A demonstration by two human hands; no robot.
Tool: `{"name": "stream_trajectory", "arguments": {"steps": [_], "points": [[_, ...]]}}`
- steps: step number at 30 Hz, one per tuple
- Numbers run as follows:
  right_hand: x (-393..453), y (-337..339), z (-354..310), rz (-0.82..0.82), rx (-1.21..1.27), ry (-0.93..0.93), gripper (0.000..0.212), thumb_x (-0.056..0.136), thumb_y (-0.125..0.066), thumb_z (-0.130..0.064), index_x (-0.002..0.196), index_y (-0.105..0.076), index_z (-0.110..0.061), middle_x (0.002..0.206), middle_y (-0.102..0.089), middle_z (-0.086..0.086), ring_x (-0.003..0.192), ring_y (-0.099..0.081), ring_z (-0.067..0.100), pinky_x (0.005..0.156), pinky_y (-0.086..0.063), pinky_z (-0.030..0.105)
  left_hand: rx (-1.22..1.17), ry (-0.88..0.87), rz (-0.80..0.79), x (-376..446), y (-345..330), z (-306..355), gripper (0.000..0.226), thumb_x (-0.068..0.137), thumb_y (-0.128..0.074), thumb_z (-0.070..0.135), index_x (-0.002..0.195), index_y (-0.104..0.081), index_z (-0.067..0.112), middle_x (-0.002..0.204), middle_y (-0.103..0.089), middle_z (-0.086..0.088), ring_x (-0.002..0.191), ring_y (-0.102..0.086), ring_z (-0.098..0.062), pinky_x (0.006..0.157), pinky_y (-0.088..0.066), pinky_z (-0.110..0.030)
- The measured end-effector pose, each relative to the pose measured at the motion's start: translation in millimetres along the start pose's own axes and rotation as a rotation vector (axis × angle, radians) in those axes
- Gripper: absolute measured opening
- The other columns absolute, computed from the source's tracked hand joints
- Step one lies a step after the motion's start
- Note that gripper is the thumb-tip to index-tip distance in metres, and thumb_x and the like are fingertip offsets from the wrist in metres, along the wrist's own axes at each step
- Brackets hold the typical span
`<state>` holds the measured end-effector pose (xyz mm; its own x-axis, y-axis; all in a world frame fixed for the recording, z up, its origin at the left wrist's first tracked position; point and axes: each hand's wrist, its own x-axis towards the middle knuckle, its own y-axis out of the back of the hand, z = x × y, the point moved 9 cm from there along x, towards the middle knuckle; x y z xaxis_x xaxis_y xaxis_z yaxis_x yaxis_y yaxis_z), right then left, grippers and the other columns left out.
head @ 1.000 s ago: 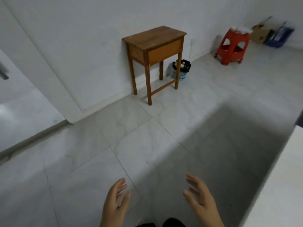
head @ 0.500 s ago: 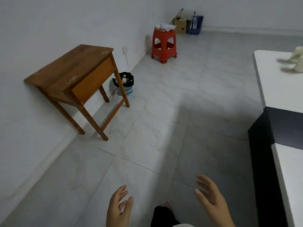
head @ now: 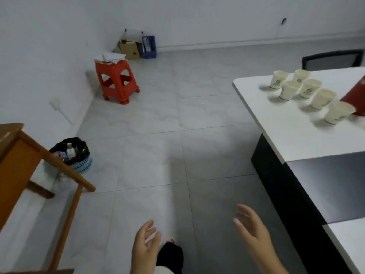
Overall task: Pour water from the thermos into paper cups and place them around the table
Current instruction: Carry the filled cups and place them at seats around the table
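Several white paper cups (head: 305,91) stand grouped on the white table (head: 292,135) at the right. A red thermos (head: 355,99) shows partly at the right edge, just behind the nearest cup (head: 337,112). My left hand (head: 145,247) and my right hand (head: 254,236) hang low in front of me over the floor, both with fingers apart and holding nothing. Both hands are well short of the table and the cups.
A brown wooden side table (head: 25,167) stands at the left by the wall, with a small bin (head: 74,155) behind it. A red plastic stool (head: 116,81) with papers stands further back. A black chair (head: 331,59) is behind the white table. Grey tiled floor lies between.
The view has swung right: the wooden side table slid to the left edge and the white table with cups and thermos came into sight. Both hands stay open and low.
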<state>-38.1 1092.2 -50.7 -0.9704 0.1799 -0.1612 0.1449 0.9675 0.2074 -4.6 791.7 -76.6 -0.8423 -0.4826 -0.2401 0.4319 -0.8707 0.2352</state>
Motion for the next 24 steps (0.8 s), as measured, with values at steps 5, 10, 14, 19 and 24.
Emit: {"name": "stream_trajectory", "arguments": {"steps": [5,10,14,19,24], "points": [[70.5,-10.6,-42.1,0.178,0.019,0.029,0.035,0.08,-0.061,0.001,0.11,-0.055,-0.018,0.111,-0.057,0.001,0.101,-0.055,0.006,0.078,-0.046,0.006,0.039,-0.147,-0.282,110.2,-87.5,85.9,0.032,0.081,-0.054,-0.014,0.107,-0.053,0.004,0.105,-0.055,-0.012,0.084,-0.061,0.005,0.064,-0.043,0.002],[101.5,25.6,-22.7,0.447,0.088,-0.125,0.032,0.078,-0.063,-0.001,0.103,-0.058,-0.021,0.108,-0.06,-0.002,0.099,-0.058,0.01,0.074,-0.047,0.013,0.072,-0.14,-0.458,171.1,-172.3,106.6,0.037,0.075,-0.052,-0.024,0.11,-0.054,-0.01,0.101,-0.054,-0.021,0.068,-0.057,0.021,0.06,-0.044,0.001],[141.0,70.2,1.5,0.672,0.107,-0.215,0.03,0.074,-0.067,0.002,0.095,-0.063,-0.019,0.101,-0.065,0.006,0.095,-0.062,0.018,0.068,-0.047,0.005,0.124,-0.104,-0.568,207.4,-250.4,106.5,0.041,0.072,-0.052,-0.027,0.107,-0.057,-0.007,0.099,-0.055,-0.028,0.061,-0.055,0.023,0.056,-0.042,0.003],[255.2,123.6,-21.8,0.662,0.133,-0.128,0.03,0.08,-0.059,0.001,0.1,-0.057,-0.022,0.11,-0.06,0.003,0.099,-0.058,0.015,0.077,-0.046,0.012,0.11,-0.126,-0.62,252.0,-367.3,158.1,0.037,0.074,-0.052,-0.026,0.11,-0.052,-0.016,0.103,-0.054,-0.029,0.061,-0.055,0.023,0.056,-0.042,0.003],[356.3,172.1,-63.5,0.619,0.076,-0.05,0.033,0.084,-0.058,-0.009,0.1,-0.05,-0.037,0.111,-0.053,-0.019,0.103,-0.053,-0.003,0.082,-0.041,0.013,0.121,-0.236,-0.722,289.0,-481.5,232.1,0.034,0.081,-0.051,-0.017,0.113,-0.051,-0.007,0.104,-0.054,-0.017,0.076,-0.062,0.008,0.059,-0.041,0.003]]}}
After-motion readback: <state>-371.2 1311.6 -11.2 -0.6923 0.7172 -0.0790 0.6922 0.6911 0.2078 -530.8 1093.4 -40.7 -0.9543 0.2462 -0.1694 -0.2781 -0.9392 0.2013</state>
